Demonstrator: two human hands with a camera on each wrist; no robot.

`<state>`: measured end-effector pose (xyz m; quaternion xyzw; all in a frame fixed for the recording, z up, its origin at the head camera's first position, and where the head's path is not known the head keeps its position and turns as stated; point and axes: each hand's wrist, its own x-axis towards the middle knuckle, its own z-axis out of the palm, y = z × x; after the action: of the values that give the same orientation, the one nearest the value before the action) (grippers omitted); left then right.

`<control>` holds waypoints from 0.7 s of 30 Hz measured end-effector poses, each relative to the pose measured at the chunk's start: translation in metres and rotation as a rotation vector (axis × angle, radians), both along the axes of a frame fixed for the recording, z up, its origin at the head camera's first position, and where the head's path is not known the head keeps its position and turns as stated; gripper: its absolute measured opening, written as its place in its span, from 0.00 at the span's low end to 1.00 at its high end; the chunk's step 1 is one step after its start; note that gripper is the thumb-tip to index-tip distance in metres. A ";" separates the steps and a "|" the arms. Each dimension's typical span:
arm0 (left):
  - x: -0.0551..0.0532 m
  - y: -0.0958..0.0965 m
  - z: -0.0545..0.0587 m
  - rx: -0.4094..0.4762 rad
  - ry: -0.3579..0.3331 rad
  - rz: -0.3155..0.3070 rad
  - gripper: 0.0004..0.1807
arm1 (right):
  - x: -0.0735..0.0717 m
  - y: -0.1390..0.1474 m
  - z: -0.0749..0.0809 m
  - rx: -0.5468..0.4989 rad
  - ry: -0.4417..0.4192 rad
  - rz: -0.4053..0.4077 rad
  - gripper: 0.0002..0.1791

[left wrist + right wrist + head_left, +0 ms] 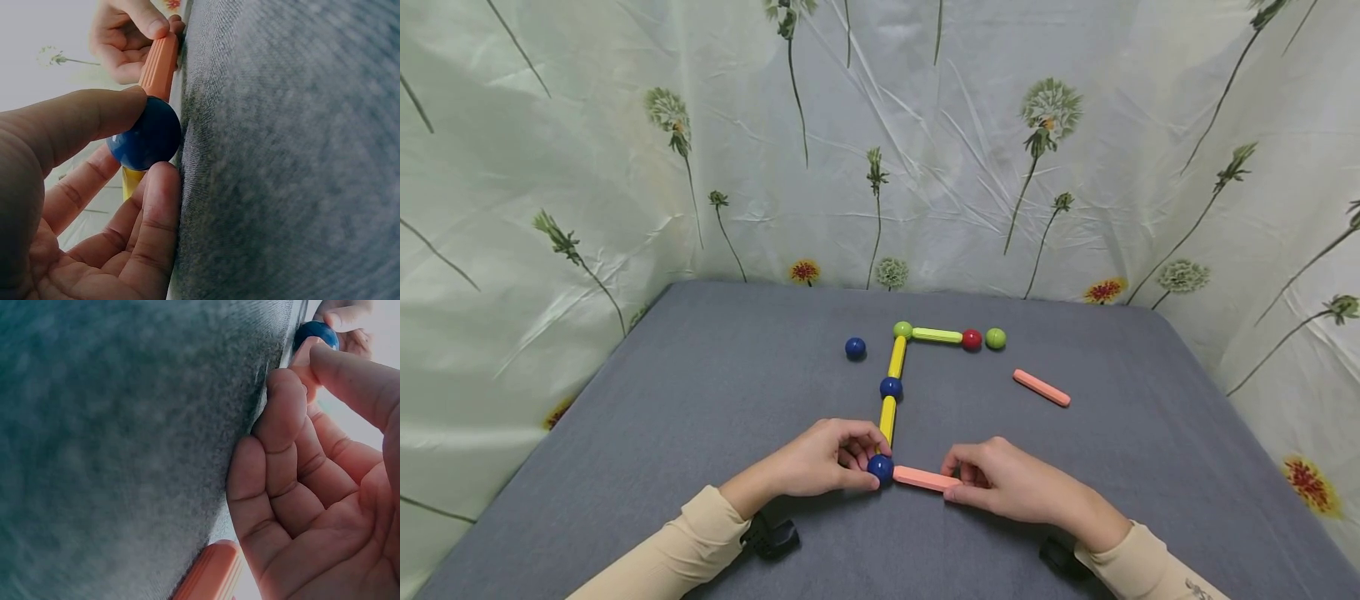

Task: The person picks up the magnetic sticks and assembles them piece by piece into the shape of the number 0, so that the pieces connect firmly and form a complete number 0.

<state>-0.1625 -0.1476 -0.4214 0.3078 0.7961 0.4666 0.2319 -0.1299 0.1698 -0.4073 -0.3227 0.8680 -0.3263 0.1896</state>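
My left hand [827, 457] pinches a blue ball [881, 469] between thumb and fingers at the near end of a chain. In my right hand [1007, 479], thumb and fingers grip the right end of a salmon-pink rod [921, 478]. The rod's left end meets the blue ball; the left wrist view shows them touching. From that ball a yellow rod [887, 419] runs away to a second blue ball [891, 388]. Another yellow rod [897, 358] continues to a green ball [902, 331]. A yellow-green rod [937, 336] leads right from there to a red ball [972, 339].
A loose blue ball [855, 348] lies left of the chain. Beside the red ball sits another green ball [996, 338]. A second salmon-pink rod [1042, 388] lies at the right on the grey cloth-covered table [700, 383]. Behind hangs a flowered curtain [955, 167].
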 end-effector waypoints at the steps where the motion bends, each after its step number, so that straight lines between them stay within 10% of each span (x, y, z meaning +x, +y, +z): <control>1: 0.000 0.000 0.000 0.000 0.000 0.000 0.17 | 0.000 0.000 0.000 -0.002 -0.001 -0.001 0.08; 21: 0.000 0.001 -0.002 -0.018 0.015 0.016 0.17 | -0.003 0.002 0.000 -0.006 0.015 -0.023 0.09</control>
<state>-0.1627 -0.1466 -0.4235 0.3028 0.8046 0.4587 0.2248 -0.1329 0.1720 -0.4072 -0.3157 0.8720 -0.3288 0.1783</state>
